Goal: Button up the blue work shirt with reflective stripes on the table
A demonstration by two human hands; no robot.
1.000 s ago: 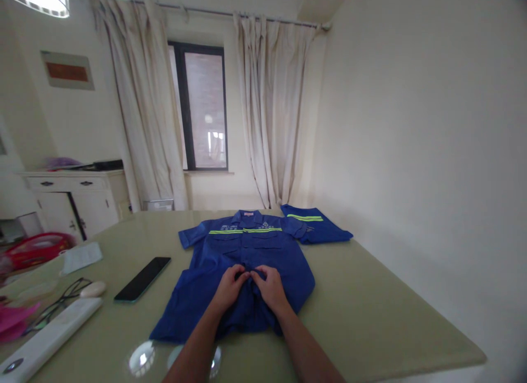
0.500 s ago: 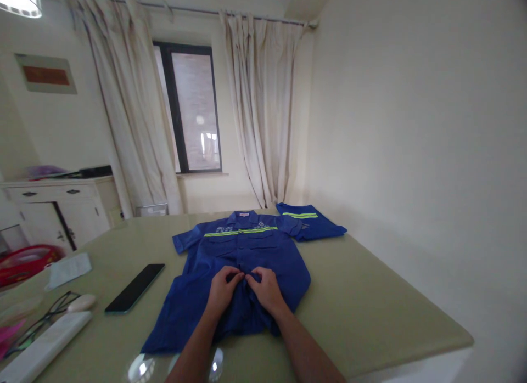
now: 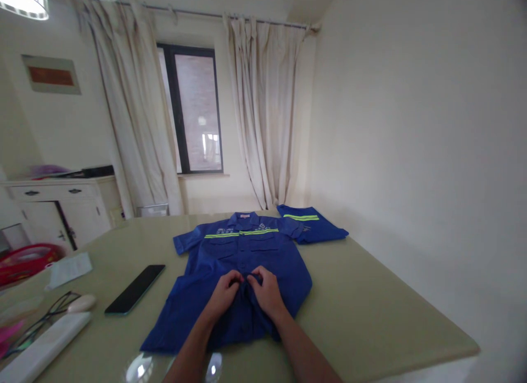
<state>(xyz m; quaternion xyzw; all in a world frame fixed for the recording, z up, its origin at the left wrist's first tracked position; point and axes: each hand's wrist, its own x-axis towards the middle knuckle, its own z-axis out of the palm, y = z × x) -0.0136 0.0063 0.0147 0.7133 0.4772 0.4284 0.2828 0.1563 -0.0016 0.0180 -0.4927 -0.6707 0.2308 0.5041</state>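
A blue short-sleeved work shirt (image 3: 263, 251) with a yellow-green stripe across the chest lies face up, its collar pointing away from me. At the middle of its front, my left hand (image 3: 226, 289) pinches the cloth along the button placket. Right beside it, my right hand (image 3: 265, 289) pinches the other side of the same opening, the fingertips of both nearly touching. The cloth between them is bunched and slightly raised. Any button under the fingertips is hidden. The shirt's lower left part spreads out flat toward the near edge.
A folded blue garment (image 3: 317, 226) with a matching stripe lies behind the right sleeve. On the left of the table (image 3: 370, 306) are a black phone (image 3: 135, 289), a white case (image 3: 49, 342), glasses (image 3: 45, 317), a pale mouse-like object (image 3: 82, 303) and a light cloth (image 3: 71, 269).
Both hands stay at the placket with only small finger movements; the left fingers have shifted slightly. The whole view has moved a little.
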